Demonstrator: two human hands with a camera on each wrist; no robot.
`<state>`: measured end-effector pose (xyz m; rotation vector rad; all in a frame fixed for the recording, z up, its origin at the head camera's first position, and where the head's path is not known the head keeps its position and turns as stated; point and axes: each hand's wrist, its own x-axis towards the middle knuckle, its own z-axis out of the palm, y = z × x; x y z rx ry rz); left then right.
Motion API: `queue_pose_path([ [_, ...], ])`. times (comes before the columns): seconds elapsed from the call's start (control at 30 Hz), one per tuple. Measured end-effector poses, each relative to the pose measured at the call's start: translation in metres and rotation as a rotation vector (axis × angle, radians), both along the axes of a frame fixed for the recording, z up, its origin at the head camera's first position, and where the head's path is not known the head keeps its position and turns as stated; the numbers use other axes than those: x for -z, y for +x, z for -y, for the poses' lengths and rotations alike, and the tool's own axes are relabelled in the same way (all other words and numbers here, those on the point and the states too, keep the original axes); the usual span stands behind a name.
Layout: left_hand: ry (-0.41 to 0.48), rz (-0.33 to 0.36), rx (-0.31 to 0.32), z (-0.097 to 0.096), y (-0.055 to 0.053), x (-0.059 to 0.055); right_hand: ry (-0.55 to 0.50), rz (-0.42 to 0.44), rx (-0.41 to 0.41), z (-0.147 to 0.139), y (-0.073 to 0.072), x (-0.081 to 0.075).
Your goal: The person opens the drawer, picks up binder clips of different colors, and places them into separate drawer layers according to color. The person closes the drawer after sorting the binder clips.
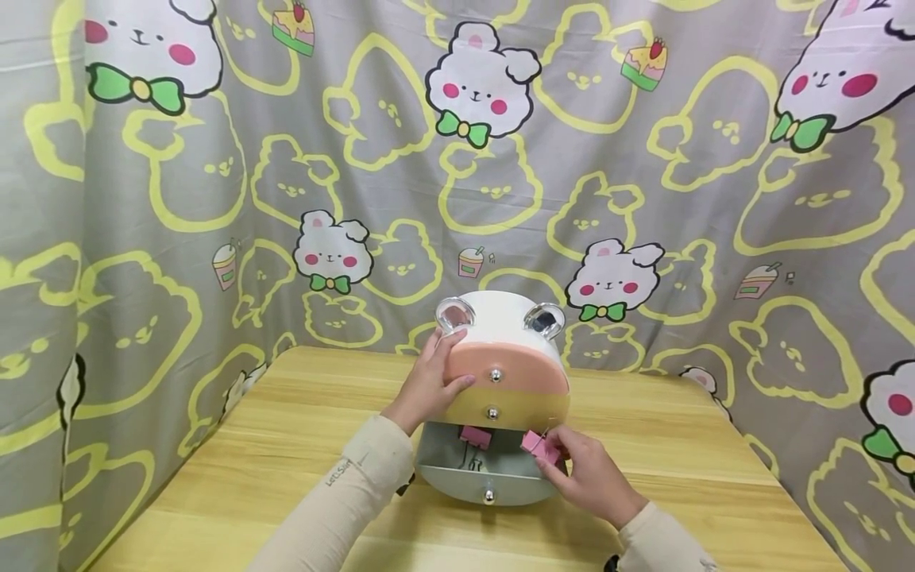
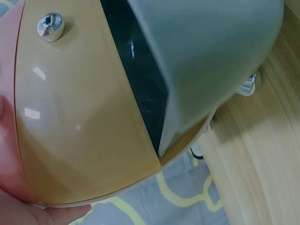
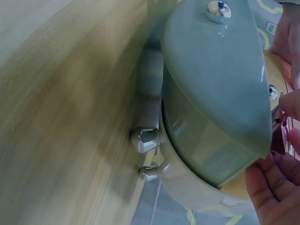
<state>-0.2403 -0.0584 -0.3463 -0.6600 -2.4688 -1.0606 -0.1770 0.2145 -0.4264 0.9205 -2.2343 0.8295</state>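
A small rounded drawer cabinet with a white top and silver ears stands on the table. Its grey-green bottom drawer is pulled out. My left hand rests on the cabinet's left side, fingers extended toward the ear and thumb across the front. Over the right part of the drawer, my right hand pinches a pink binder clip. Another pink binder clip is inside the drawer, with wire handles visible near it. In the right wrist view, the pinched clip is partly hidden by fingers.
Above the pulled-out drawer are the pink drawer and the yellow drawer, both pushed in, each with a round silver knob. Silver feet lift the cabinet off the wooden table. A patterned curtain hangs behind.
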Motion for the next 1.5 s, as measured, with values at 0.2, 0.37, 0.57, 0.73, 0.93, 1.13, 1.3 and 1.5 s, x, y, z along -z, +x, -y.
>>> queue_pose_path([
  [0.2, 0.009, -0.025, -0.001, 0.002, -0.002, 0.004, 0.042, 0.013, 0.004, 0.005, -0.001, -0.001],
  [0.37, 0.059, -0.001, -0.022, 0.011, 0.000, 0.014, 0.037, -0.016, 0.006, 0.003, 0.002, 0.001],
  [0.57, 0.057, 0.245, -0.011, 0.036, 0.013, 0.036, -0.129, -0.047, 0.146, -0.015, 0.003, 0.008],
  [0.73, -0.079, 0.387, 0.150, 0.057, 0.024, 0.056, -0.158, 0.242, 0.056, -0.038, -0.005, 0.012],
  [0.93, -0.136, 0.360, 0.268, 0.061, 0.027, 0.071, -0.064, 0.471, -0.143, -0.045, -0.020, 0.019],
  [1.13, -0.071, 0.315, 0.132, 0.053, 0.026, 0.075, -0.171, 0.555, 0.006, -0.033, -0.022, 0.017],
  [1.3, -0.002, 0.185, -0.050, 0.039, 0.024, 0.078, -0.230, 0.515, 0.173, -0.020, -0.027, 0.012],
  [1.5, 0.014, 0.042, -0.265, 0.023, 0.026, 0.080, -0.247, 0.427, 0.273, -0.011, -0.035, 0.013],
])
